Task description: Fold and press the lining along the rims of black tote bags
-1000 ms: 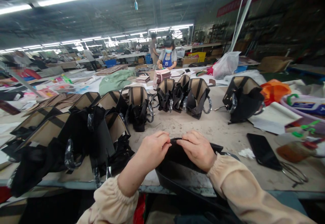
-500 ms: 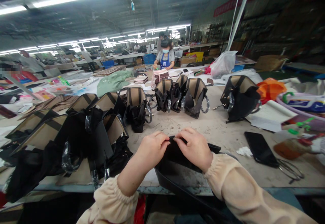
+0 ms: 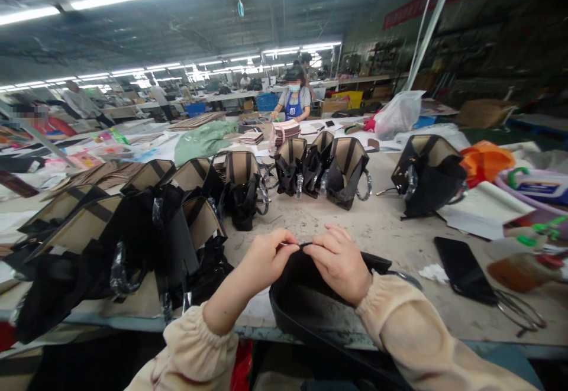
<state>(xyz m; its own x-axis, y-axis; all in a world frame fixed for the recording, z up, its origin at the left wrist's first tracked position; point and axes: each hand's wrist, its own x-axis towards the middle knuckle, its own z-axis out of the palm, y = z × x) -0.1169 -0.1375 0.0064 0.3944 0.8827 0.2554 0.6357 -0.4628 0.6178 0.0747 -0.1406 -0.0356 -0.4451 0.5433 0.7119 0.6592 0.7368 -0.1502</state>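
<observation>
In front of me a black bag [image 3: 284,305] lies at the table's near edge, its upper rim raised into a loop. My left hand [image 3: 268,259] pinches that rim between thumb and fingers. Close beside it, my right hand [image 3: 339,261] grips the same rim with fingers bent over it. The fingertips of both hands are only a short gap apart. Part of the bag is hidden behind my right hand and sleeve, and its lower part drops past the table edge.
Several black bags with tan linings [image 3: 84,225] crowd the left; more [image 3: 346,169] stand farther back. On the right lie a black phone [image 3: 464,270], glasses [image 3: 519,308], a bottle of brown liquid [image 3: 515,272] and an orange bag [image 3: 486,160]. A co-worker [image 3: 293,101] is across the table.
My fingers have shifted slightly along the rim, and the right fingers now press closer together over it. The whole view has turned a little to the left.
</observation>
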